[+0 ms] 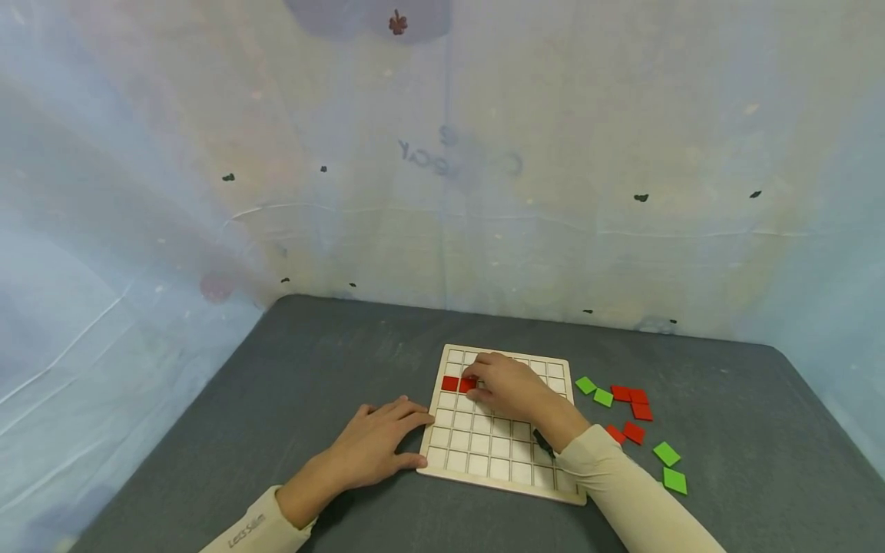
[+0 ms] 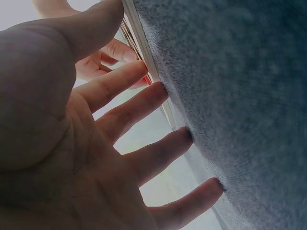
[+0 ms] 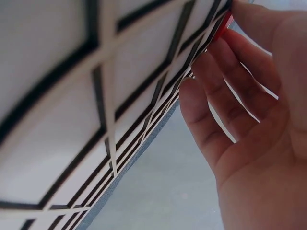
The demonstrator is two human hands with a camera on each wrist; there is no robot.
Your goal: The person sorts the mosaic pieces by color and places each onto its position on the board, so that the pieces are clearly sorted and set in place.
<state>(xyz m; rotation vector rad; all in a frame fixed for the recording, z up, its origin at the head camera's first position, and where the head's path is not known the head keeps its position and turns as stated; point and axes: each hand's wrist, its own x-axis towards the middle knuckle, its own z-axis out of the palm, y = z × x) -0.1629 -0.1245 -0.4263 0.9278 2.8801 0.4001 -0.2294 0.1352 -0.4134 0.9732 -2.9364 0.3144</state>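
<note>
A flat, square-looking red tile [image 1: 467,385] is at the pale gridded board [image 1: 479,443], third row from the far side, its sides following the grid lines. The right hand [image 1: 512,388] pinches it; the left hand [image 1: 376,445], released, touches the board.

Sheeted-off tabletop booth; whether it is housed in a home, lab or workshop cannot be determined. A dark grey table [image 1: 332,346] is enclosed from nine through twelve to three o'clock by pale, creased sheeting [image 1: 539,261], on which reversed-looking lettering [image 1: 423,158] is seen at twelve o'clock.
</note>
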